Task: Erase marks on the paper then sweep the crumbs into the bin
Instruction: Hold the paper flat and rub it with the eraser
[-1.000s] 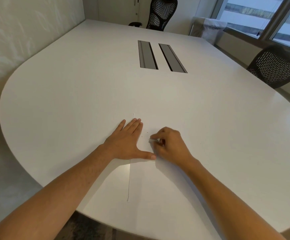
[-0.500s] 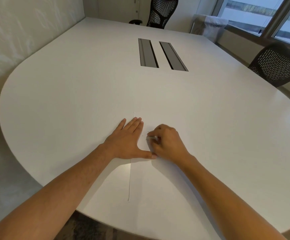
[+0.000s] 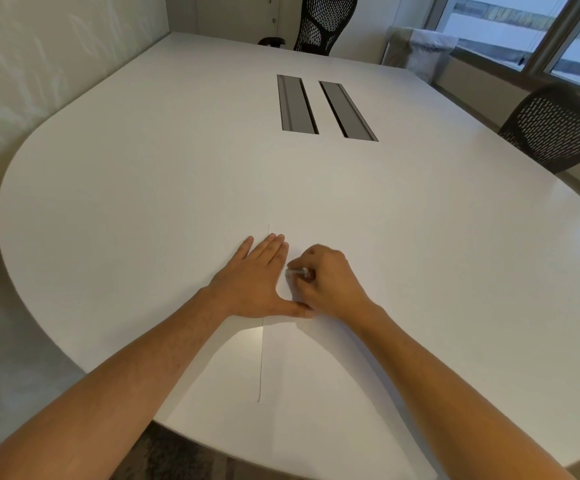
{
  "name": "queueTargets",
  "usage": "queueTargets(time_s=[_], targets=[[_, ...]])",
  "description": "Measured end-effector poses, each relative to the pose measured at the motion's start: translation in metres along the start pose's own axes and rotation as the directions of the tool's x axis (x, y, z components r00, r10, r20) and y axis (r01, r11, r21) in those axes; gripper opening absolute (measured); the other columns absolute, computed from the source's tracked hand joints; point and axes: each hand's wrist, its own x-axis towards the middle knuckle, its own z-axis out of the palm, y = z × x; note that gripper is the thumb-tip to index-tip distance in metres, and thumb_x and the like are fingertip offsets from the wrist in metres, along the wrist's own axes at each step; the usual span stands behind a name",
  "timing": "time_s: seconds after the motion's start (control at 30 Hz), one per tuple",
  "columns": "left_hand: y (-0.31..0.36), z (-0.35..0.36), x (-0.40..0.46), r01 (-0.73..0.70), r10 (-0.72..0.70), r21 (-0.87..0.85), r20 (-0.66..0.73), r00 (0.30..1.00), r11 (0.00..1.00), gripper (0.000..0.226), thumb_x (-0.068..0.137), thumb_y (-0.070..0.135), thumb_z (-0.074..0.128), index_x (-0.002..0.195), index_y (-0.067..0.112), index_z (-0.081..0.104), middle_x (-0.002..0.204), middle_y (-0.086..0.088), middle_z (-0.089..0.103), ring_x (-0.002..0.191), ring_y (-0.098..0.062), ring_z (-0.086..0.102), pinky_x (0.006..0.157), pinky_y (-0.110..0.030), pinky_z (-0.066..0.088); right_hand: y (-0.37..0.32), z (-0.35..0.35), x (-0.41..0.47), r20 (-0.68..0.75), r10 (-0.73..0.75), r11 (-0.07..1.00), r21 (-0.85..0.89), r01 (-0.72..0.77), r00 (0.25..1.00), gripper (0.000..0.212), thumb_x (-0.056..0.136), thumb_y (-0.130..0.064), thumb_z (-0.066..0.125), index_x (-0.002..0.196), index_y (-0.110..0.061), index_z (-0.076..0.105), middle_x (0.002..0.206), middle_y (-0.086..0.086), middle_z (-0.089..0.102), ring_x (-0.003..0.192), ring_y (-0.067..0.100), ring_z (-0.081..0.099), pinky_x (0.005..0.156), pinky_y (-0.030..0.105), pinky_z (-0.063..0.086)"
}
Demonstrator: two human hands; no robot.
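White paper (image 3: 316, 362) on a white worktop (image 3: 143, 188), both hands at its left edge.
The left hand (image 3: 257, 282) lies flat, fingers straight, across the sheet's left edge, thumb stretched toward the right hand (image 3: 326, 282), whose grip pinches a small white eraser (image 3: 297, 272) against the sheet just beside the left fingers. The paper reaches the worktop's near rim. Wide bare surface spreads left, right and beyond, up to two grey slots (image 3: 326, 109). A lined bin (image 3: 420, 53) stands far right by the window.
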Motion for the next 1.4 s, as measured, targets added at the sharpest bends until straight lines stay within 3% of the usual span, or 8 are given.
queueTargets(time_s=[0.13, 0.3, 0.57, 0.77, 0.87, 0.9, 1.1, 1.4], targets=[[0.000, -0.001, -0.001, 0.007, -0.007, -0.011, 0.003, 1.000, 1.000, 0.140, 0.051, 0.103, 0.010, 0.154, 0.011, -0.009, 0.163, -0.002, -0.015, 0.147, -0.011, -0.020, 0.120, -0.044, -0.006, 0.006, -0.003, 0.000, -0.003, -0.010, 1.000, 0.008, 0.010, 1.000, 0.021, 0.077, -0.007, 0.061, 0.091, -0.013, 0.076, 0.081, 0.006, 0.070, 0.076, 0.018, 0.059, 0.069, 0.033, 0.050], [0.002, -0.003, -0.001, 0.022, -0.021, -0.022, 0.028, 0.999, 1.000, 0.137, 0.056, 0.102, 0.021, 0.154, 0.011, -0.009, 0.163, 0.000, -0.017, 0.146, -0.009, -0.022, 0.120, -0.043, -0.009, 0.029, -0.008, 0.037, -0.096, 0.218, 0.976, 0.043, -0.215, 0.971, 0.020, 0.083, -0.015, 0.063, 0.098, -0.009, 0.076, 0.100, 0.007, 0.074, 0.093, 0.022, 0.066, 0.083, 0.031, 0.052], [0.001, -0.003, -0.001, 0.023, -0.022, -0.024, 0.030, 0.999, 0.999, 0.136, 0.056, 0.102, 0.020, 0.154, 0.012, -0.010, 0.163, 0.000, -0.017, 0.146, -0.009, -0.022, 0.120, -0.043, -0.008, 0.010, -0.012, -0.026, 0.000, 0.066, 0.997, 0.036, -0.066, 0.998, 0.024, 0.079, -0.007, 0.064, 0.099, -0.013, 0.075, 0.083, 0.001, 0.063, 0.066, 0.004, 0.051, 0.064, 0.009, 0.037], [0.002, -0.003, -0.002, 0.030, -0.029, -0.035, 0.035, 0.999, 0.999, 0.141, 0.052, 0.104, 0.018, 0.154, 0.011, -0.010, 0.162, 0.000, -0.018, 0.146, -0.009, -0.022, 0.120, -0.043, -0.009, 0.041, -0.021, -0.003, -0.156, 0.244, 0.970, 0.046, -0.240, 0.957, 0.016, 0.082, -0.011, 0.064, 0.092, -0.012, 0.076, 0.091, 0.006, 0.073, 0.084, 0.020, 0.064, 0.079, 0.032, 0.051], [0.002, -0.004, -0.002, 0.029, -0.028, -0.033, 0.029, 0.999, 0.999, 0.139, 0.054, 0.103, 0.021, 0.154, 0.011, -0.009, 0.163, 0.000, -0.016, 0.147, -0.009, -0.021, 0.121, -0.043, -0.009, 0.039, -0.023, -0.003, -0.147, 0.255, 0.967, 0.025, -0.254, 0.956, 0.026, 0.081, -0.010, 0.062, 0.066, -0.030, 0.070, 0.066, -0.003, 0.063, 0.062, 0.015, 0.055, 0.065, 0.028, 0.044], [0.002, -0.004, -0.002, 0.029, -0.028, -0.035, 0.025, 0.999, 0.999, 0.139, 0.055, 0.103, 0.022, 0.154, 0.011, -0.009, 0.163, 0.001, -0.016, 0.147, -0.009, -0.021, 0.121, -0.042, -0.009, 0.033, -0.023, -0.008, -0.132, 0.240, 0.971, 0.033, -0.238, 0.962, 0.019, 0.081, -0.008, 0.062, 0.065, -0.014, 0.069, 0.066, -0.002, 0.063, 0.062, 0.016, 0.054, 0.064, 0.027, 0.044], [0.003, -0.003, -0.002, 0.033, -0.032, -0.037, 0.033, 0.999, 0.999, 0.141, 0.052, 0.104, 0.018, 0.154, 0.011, -0.010, 0.163, 0.001, -0.017, 0.146, -0.008, -0.022, 0.120, -0.043, -0.009, 0.008, -0.020, -0.055, -0.002, 0.087, 0.994, 0.059, -0.087, 0.996, 0.020, 0.079, -0.009, 0.066, 0.095, -0.015, 0.076, 0.082, -0.002, 0.063, 0.070, 0.007, 0.052, 0.065, 0.008, 0.036], [0.004, -0.007, -0.004, 0.029, -0.028, -0.020, 0.039, 0.999, 0.999, 0.138, 0.056, 0.101, 0.023, 0.154, 0.010, -0.009, 0.163, -0.001, -0.016, 0.147, -0.010, -0.020, 0.121, -0.043, -0.008, 0.037, -0.021, 0.007, -0.119, 0.303, 0.953, 0.059, -0.298, 0.946, 0.019, 0.084, -0.013, 0.064, 0.099, -0.008, 0.075, 0.102, 0.006, 0.073, 0.092, 0.019, 0.067, 0.078, 0.018, 0.045]])
